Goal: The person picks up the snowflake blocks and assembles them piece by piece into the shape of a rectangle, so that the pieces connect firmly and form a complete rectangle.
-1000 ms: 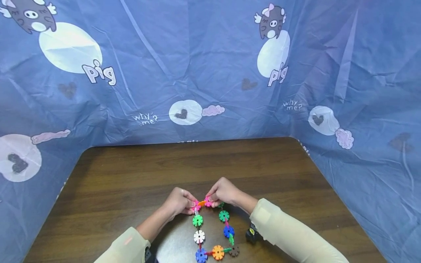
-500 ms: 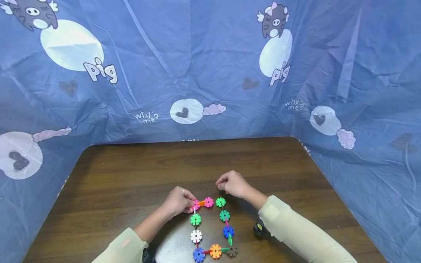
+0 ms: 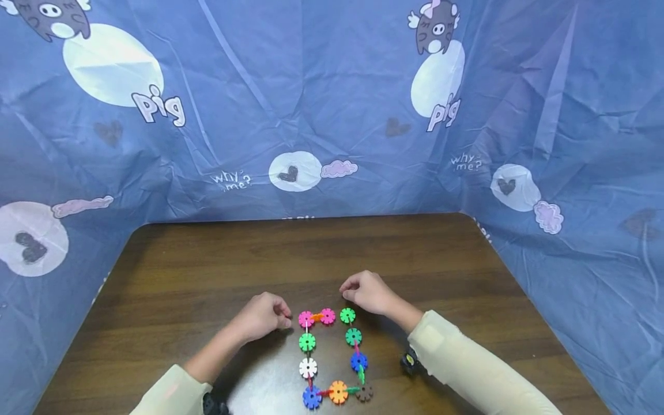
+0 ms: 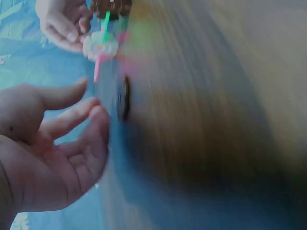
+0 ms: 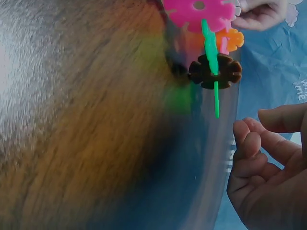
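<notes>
A chain of snowflake-shaped plastic discs lies on the table, joined by other discs standing on edge. Two pink discs (image 3: 306, 319) linked by an orange disc (image 3: 317, 317) make its far side. A green disc (image 3: 347, 315) ends the right side, with a gap between it and the pink ones. My left hand (image 3: 261, 316) is just left of the pink discs, holding nothing, fingers loosely bent. Beyond the green disc, my right hand (image 3: 369, 291) hovers with loosely curled fingers. In the right wrist view its fingers (image 5: 247, 143) hold nothing; a brown disc (image 5: 216, 72) stands out beyond them.
The brown wooden table (image 3: 207, 259) runs back to a blue printed cloth (image 3: 332, 115) hung around it. Down the near side of the chain lie a blue disc (image 3: 312, 397), an orange one (image 3: 339, 392) and a dark brown one (image 3: 365, 393).
My right hand has let go of the right pink disc and moved away to the upper right. My left hand has then released the left pink disc and drawn back left.
</notes>
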`<action>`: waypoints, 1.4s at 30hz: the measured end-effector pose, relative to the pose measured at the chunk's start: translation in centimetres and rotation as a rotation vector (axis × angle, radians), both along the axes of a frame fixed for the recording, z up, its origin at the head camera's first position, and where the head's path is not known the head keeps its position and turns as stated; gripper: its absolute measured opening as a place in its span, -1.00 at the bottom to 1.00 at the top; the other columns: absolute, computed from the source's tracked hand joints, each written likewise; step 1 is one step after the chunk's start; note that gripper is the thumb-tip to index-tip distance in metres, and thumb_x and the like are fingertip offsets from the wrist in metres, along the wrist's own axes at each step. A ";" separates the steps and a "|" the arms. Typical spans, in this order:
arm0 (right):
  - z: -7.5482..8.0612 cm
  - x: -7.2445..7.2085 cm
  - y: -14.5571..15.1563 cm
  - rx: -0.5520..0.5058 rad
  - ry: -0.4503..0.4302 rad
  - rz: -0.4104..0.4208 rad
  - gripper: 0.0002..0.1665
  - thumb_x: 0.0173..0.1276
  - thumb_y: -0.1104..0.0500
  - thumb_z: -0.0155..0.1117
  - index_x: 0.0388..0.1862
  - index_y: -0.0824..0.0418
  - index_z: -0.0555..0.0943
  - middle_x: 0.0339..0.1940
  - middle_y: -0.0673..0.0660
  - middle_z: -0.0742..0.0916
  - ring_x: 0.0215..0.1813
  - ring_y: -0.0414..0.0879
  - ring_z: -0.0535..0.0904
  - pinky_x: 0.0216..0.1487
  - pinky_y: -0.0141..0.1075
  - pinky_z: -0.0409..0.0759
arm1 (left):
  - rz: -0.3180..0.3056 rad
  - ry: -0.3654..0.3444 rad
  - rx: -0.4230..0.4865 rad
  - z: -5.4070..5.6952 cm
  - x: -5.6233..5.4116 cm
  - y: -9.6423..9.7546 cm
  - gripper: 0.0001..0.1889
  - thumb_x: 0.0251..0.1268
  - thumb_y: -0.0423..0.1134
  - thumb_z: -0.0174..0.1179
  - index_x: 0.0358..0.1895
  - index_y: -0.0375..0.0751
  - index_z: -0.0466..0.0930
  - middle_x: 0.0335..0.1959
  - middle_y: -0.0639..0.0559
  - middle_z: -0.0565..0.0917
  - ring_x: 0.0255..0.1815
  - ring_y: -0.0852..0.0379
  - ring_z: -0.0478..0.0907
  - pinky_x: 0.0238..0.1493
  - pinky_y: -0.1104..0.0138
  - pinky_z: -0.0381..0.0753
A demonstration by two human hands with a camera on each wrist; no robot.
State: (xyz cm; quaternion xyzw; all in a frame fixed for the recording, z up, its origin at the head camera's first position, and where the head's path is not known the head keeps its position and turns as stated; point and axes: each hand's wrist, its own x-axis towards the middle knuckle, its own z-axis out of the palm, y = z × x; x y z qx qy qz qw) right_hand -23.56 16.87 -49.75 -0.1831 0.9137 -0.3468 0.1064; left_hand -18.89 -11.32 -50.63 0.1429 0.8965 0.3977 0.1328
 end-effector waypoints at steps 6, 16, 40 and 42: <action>-0.4 0.0 -0.1 -0.005 -0.004 -0.011 -0.88 0.36 0.26 0.33 -0.21 0.21 0.78 -0.32 -0.05 0.77 -0.28 -0.21 0.59 -0.19 -0.25 0.63 | -0.103 0.171 -0.286 0.3 1.7 -2.1 -0.64 -0.27 -0.26 0.65 -0.37 -0.06 0.64 -0.40 0.13 0.53 -0.32 0.14 0.49 -0.20 0.13 0.58; -0.2 0.1 -0.2 -0.020 0.007 -0.013 -0.88 0.36 0.27 0.33 -0.21 0.22 0.78 -0.34 -0.04 0.76 -0.29 -0.20 0.58 -0.19 -0.25 0.62 | -0.112 0.188 -0.312 -0.2 2.7 -2.3 -0.59 -0.26 -0.25 0.65 -0.45 0.01 0.51 -0.43 0.14 0.43 -0.38 0.14 0.42 -0.31 0.16 0.52; 0.6 1.6 -3.8 -0.264 -0.091 0.157 -0.80 0.39 0.25 0.31 -0.11 0.33 0.76 -0.31 0.06 0.81 -0.30 -0.17 0.67 -0.27 -0.37 0.65 | 0.046 -0.112 0.367 2.2 -0.2 0.7 -0.91 0.22 -0.59 0.28 -0.31 -0.43 0.56 -0.49 -0.06 0.65 -0.45 -0.03 0.65 -0.39 0.12 0.75; 0.6 1.7 -4.2 -0.278 -0.092 0.162 -0.81 0.37 0.24 0.33 -0.14 0.31 0.76 -0.33 0.04 0.81 -0.31 -0.20 0.67 -0.27 -0.38 0.65 | 0.065 -0.117 0.379 2.5 -0.5 1.2 -0.92 0.22 -0.59 0.28 -0.30 -0.44 0.56 -0.49 -0.07 0.65 -0.45 -0.03 0.65 -0.37 0.11 0.76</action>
